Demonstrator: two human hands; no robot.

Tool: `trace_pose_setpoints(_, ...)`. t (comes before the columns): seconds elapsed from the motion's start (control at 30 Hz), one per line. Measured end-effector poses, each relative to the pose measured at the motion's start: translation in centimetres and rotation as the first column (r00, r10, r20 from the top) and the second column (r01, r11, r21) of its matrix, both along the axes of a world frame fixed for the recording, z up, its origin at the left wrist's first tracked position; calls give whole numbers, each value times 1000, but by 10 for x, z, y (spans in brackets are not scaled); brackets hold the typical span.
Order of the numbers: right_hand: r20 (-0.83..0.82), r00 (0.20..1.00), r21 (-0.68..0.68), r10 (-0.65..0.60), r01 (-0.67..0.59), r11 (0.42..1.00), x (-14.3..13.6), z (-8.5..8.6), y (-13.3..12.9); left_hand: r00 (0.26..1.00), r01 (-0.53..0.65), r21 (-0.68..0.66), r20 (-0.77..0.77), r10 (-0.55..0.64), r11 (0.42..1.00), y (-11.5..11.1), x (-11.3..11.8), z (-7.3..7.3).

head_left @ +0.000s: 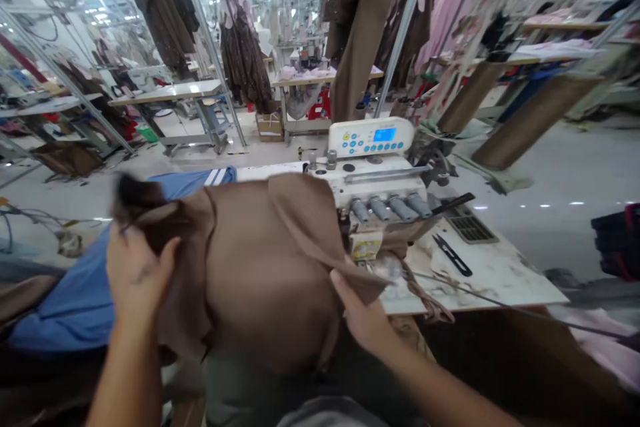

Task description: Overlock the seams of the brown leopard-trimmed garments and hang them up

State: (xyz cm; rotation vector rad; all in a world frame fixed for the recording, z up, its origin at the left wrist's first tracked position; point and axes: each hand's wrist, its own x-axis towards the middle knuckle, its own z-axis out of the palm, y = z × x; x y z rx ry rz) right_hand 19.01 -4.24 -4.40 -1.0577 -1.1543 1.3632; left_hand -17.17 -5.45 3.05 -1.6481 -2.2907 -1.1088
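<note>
A brown garment (260, 240) is spread between my two hands, in front of a white overlock sewing machine (370, 177). My left hand (137, 273) grips its gathered left end, thumb raised on the near side; a dark part there is smeared by motion. On the right, my right hand (360, 310) is closed on the garment's edge, just below the machine's needle area, with most fingers hidden under the cloth. The garment's lower part hangs over my lap and looks blurred.
Thread snips (453, 255) lie on the white machine table (520, 283), near a dark vent grille (470, 223). Blue cloth with white stripes (75, 310) lies on the left. Fabric rolls (535, 120) stand behind at right, and brown garments (245, 53) hang from rails beyond.
</note>
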Motion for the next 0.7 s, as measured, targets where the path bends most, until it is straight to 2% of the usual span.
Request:
trace_pose_setpoints(0.03,45,998,64,53,-56,996,-4,-4,0,998,66,23,-25,-66,998,9,28,-11)
trace_pose_setpoints(0.07,84,990,115,117,-126,985,-6,-9,0,979,199,-2,-45,-199,980,12,57,-25)
trace_pose_setpoints(0.1,125,975,163,186,-205,965,-7,-14,0,915,395,-63,-62,-398,917,11,84,-39)
trace_pose_setpoints(0.13,169,951,208,259,-291,934,-7,-19,0,835,533,-79,-110,-539,842,8,107,-52)
trace_pose_setpoints(0.2,260,892,288,370,-437,852,-3,-28,0,773,620,-24,-151,-616,784,-3,136,-70)
trace_pose_setpoints(0.27,332,837,325,435,-535,780,3,-35,1,779,620,54,-163,-606,783,-9,143,-75)
trace_pose_setpoints(0.33,383,804,316,456,-577,753,7,-39,3,771,633,79,-155,-618,770,-6,138,-69)
trace_pose_setpoints(0.4,431,769,289,472,-613,735,9,-42,5,769,637,51,-122,-628,769,5,131,-54)
trace_pose_setpoints(0.47,462,745,264,480,-633,728,10,-42,7,816,578,-11,-4,-578,816,26,127,-35)
trace_pose_setpoints(0.53,473,741,245,476,-630,737,10,-42,7,853,518,-141,155,-498,844,51,125,-14)
trace_pose_setpoints(0.57,475,745,243,469,-623,744,10,-42,7,850,521,-224,226,-476,823,64,124,-3)
trace_pose_setpoints(0.63,484,751,247,449,-610,753,12,-42,4,806,590,-364,319,-498,721,81,123,12)
trace_pose_setpoints(0.7,508,743,251,436,-611,750,15,-45,-1,730,684,-380,360,-581,623,85,120,20)
